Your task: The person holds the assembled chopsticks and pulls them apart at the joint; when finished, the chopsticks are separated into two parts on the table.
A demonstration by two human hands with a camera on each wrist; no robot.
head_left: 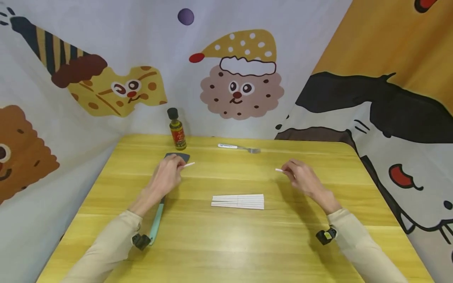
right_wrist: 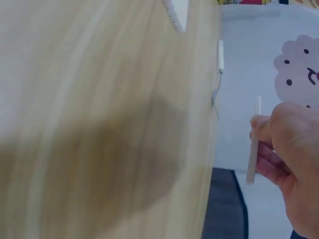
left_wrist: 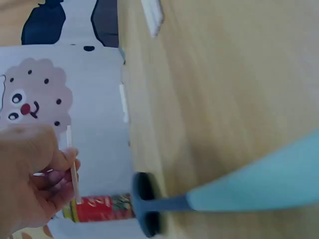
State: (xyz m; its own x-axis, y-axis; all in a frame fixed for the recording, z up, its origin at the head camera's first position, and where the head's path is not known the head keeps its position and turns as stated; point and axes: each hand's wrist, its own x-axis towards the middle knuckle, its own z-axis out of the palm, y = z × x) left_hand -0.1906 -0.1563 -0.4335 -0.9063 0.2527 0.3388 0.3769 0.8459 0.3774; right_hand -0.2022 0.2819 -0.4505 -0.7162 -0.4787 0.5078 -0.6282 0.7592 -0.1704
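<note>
In the head view, my left hand (head_left: 166,173) is raised over the left of the table, its thumb and fingers pinching a thin white stick (left_wrist: 74,174). My right hand (head_left: 303,179) hovers across from it and pinches a similar white stick (right_wrist: 253,154) between thumb and fingers. Between and nearer than the hands lie several narrow white strips (head_left: 238,201) side by side, fanning slightly wider at the right. Below the left hand and forearm is a spatula (head_left: 156,222) with a mint handle and dark grey head, partly hidden by the arm.
A small bottle (head_left: 178,135) with a black cap and red label stands at the back left edge of the wooden table (head_left: 226,247). A fork (head_left: 238,148) with a white handle lies along the back edge. A cartoon-printed cloth (head_left: 148,39) hangs behind.
</note>
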